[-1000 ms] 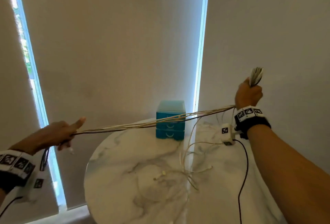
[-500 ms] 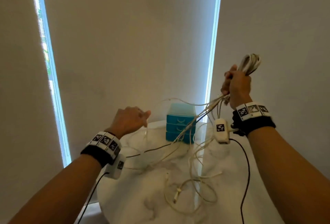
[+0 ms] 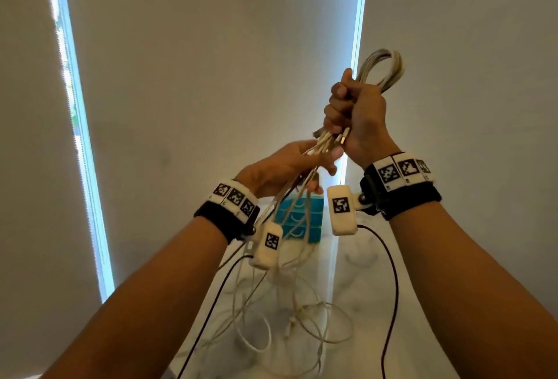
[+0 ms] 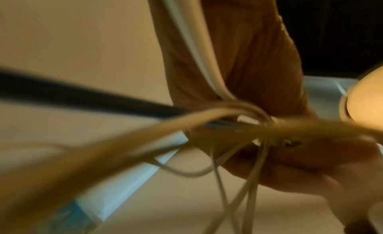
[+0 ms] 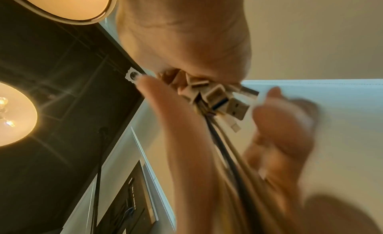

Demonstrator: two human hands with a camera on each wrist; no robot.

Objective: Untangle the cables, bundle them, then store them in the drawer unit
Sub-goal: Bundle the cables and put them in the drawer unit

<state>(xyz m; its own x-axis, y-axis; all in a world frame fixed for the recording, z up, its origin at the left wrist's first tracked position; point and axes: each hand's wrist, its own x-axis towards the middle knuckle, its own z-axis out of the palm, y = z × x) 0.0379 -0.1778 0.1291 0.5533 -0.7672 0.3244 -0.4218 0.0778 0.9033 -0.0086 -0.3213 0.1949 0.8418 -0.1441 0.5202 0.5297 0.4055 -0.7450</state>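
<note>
Head view: your right hand (image 3: 357,116) is clenched around the looped bundle of thin beige cables (image 3: 382,69), so the coil cannot spring loose. Your left hand (image 3: 290,167) closes loosely on the hanging strands to guide them. The small blue plastic drawer unit (image 3: 305,215) waits at the far side.
</note>
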